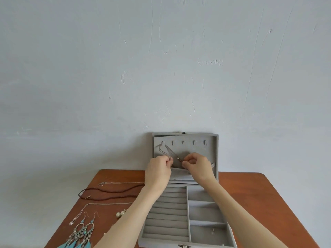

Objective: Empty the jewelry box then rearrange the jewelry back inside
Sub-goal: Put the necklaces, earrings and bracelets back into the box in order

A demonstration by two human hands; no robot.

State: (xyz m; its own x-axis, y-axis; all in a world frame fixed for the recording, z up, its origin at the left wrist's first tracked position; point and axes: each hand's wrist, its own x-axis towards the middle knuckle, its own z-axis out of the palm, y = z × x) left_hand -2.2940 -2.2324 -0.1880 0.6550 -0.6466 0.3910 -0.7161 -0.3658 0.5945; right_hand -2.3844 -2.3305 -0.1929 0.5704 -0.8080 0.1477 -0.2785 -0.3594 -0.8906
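A grey velvet jewelry box (204,212) lies open on the table, its lid (213,153) upright against the wall. A thin silver necklace (165,149) hangs from the leftmost hook in the lid. My left hand (157,172) pinches one strand of it near the lid's pocket. My right hand (197,167) pinches the other end by its small clasp. The ring rolls (166,215) and side compartments hold almost nothing; a tiny stud (212,231) lies in one compartment.
Left of the box on the brown table (268,203) lie a dark beaded necklace (107,193), two thin silver chains (107,204), pearl earrings (120,214) and blue feather earrings (82,233). A pale wall rises right behind the lid.
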